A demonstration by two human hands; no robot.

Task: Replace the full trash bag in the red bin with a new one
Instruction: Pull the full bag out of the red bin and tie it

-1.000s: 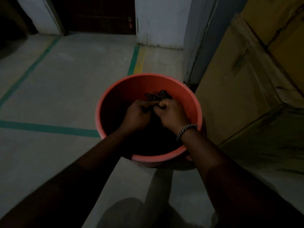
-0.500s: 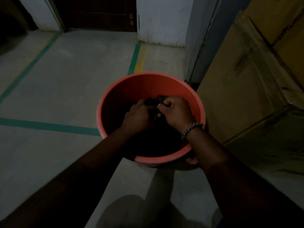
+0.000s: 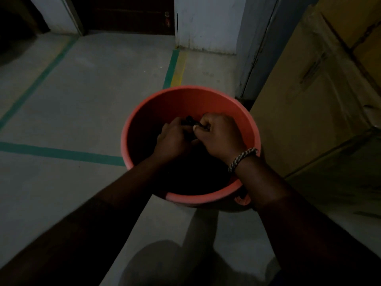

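The red bin (image 3: 185, 98) stands on the floor in the middle of the head view. A black trash bag (image 3: 198, 178) fills its dark inside. Both hands reach down into the bin. My left hand (image 3: 172, 139) and my right hand (image 3: 219, 135) are side by side, each closed on the bunched top of the bag (image 3: 188, 120), whose twisted black ends poke out between them. A braided bracelet sits on my right wrist. The bag's body is hard to make out in the dim light.
Large cardboard boxes (image 3: 309, 96) stand right beside the bin on the right. A grey door frame (image 3: 255, 48) and a white wall (image 3: 206, 23) lie behind. The concrete floor (image 3: 82, 89) carries green and yellow tape lines (image 3: 61, 151). The scene is dim.
Both hands shifted a little away from me and to the right inside the bin while staying closed on the bag's top. The bag's loose ends stick out less than before.
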